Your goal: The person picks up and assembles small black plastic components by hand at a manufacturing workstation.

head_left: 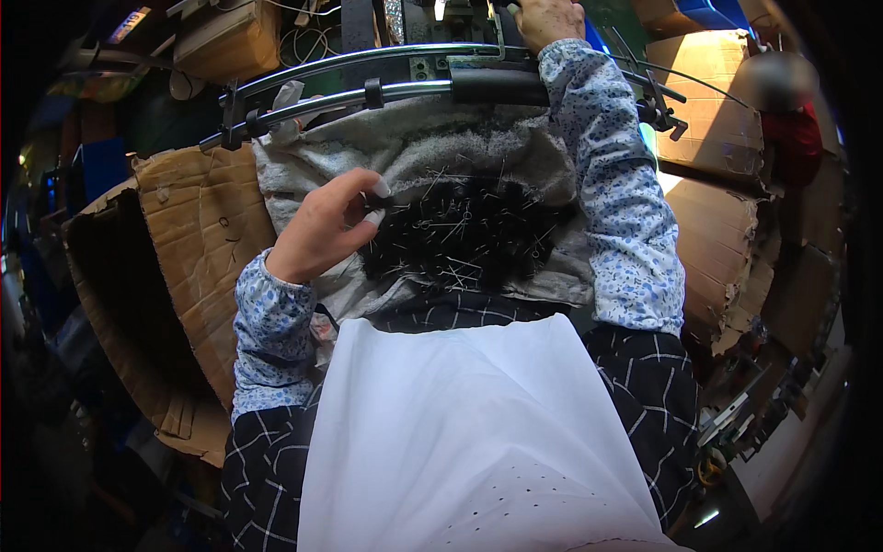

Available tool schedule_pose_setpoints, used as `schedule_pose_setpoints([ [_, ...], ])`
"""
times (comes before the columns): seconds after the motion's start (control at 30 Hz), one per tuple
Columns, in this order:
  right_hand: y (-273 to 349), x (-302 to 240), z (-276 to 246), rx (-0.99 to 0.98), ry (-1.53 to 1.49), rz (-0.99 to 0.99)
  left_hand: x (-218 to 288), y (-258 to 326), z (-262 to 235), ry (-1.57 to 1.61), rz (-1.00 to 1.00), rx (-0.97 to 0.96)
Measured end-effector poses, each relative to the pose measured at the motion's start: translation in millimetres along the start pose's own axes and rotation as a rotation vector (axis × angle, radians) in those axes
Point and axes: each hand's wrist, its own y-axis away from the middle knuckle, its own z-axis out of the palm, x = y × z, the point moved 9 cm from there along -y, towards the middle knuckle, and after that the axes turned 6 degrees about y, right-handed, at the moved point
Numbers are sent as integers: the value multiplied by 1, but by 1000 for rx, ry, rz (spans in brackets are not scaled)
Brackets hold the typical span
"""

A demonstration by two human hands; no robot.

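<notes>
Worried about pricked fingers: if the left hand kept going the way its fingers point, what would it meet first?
Most likely the dark pad bristling with metal pins; the left hand fingertips already sit at its edge, though depth is unclear.

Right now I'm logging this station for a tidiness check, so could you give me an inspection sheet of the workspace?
Surface: grey fleecy pad on the lap, worn.
Job's things: dark patch stuck with many pins; white cloth below it.
Clutter: torn cardboard at left, boxes at right.
Hands: left hand pinching at the patch's edge; right hand gripping the machine frame above.
Cables: loose wires at top.
Surroundings: another person, blurred, at right.
</notes>
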Motion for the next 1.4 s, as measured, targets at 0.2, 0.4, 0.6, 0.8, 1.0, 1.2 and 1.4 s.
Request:
schedule_pose_setpoints([
  [0.2, 19, 19, -2, 273, -52, 80, -5, 2, -7, 196, 38, 134],
  [0.4, 8, -25, -9, 224, -78, 64, 2, -2, -5, 211, 72, 143],
  [0.6, 2, -58, -12, 213, 45, 73, 12, -5, -6, 179, 101, 141],
  [0.8, 8, -31, -15, 155, -7, 80, 6, 0, -15, 128, 139, 186],
  [1.0, 4, 9, -26, -70, -2, 126, 3, -5, -23, 253, 132, 245],
  [1.2, -21, 40, -5, -55, 71, -127, 7, -21, -18, 234, 250, 240],
  [1.4, 27, 70, -119, 564, 214, 16, 14, -35, -14, 194, 314, 276],
])
